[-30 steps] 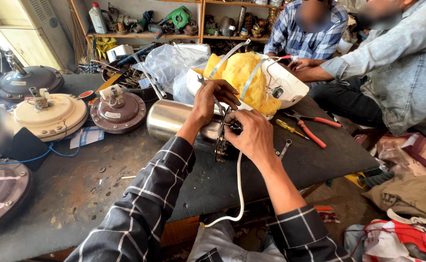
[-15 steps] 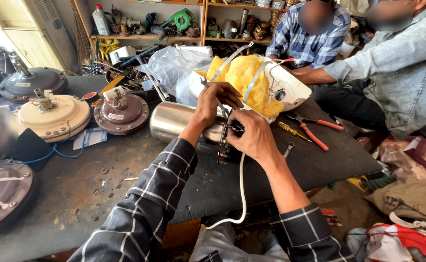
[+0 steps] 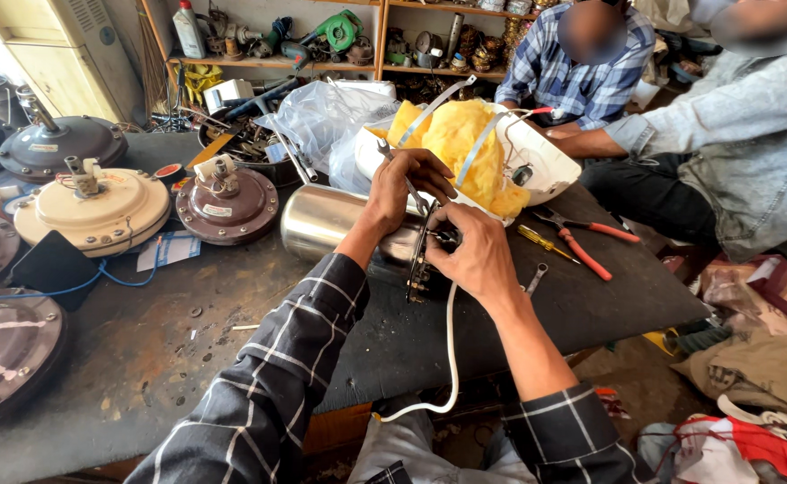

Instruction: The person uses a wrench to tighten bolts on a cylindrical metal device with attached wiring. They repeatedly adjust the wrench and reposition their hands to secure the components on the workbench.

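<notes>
A shiny steel cylinder (image 3: 322,220) lies on its side on the dark workbench (image 3: 187,341). My left hand (image 3: 402,184) rests on its open end, gripping a slim metal tool (image 3: 402,179). My right hand (image 3: 469,251) presses against the dark fitting at that end, fingers curled around small parts. A white cable (image 3: 447,358) runs down from the fitting over the bench edge. Both sleeves are dark plaid.
Several fan motor housings: a cream one (image 3: 93,206), a brown one (image 3: 227,202), dark ones at left. A white shell with yellow insulation (image 3: 483,152) sits behind. Red-handled pliers (image 3: 581,242), a screwdriver (image 3: 541,240) and a small wrench (image 3: 532,280) lie at right. Two people sit opposite.
My left hand has shifted a little on the cylinder's end with the tool. My right hand stays on the fitting. The view has tilted slightly.
</notes>
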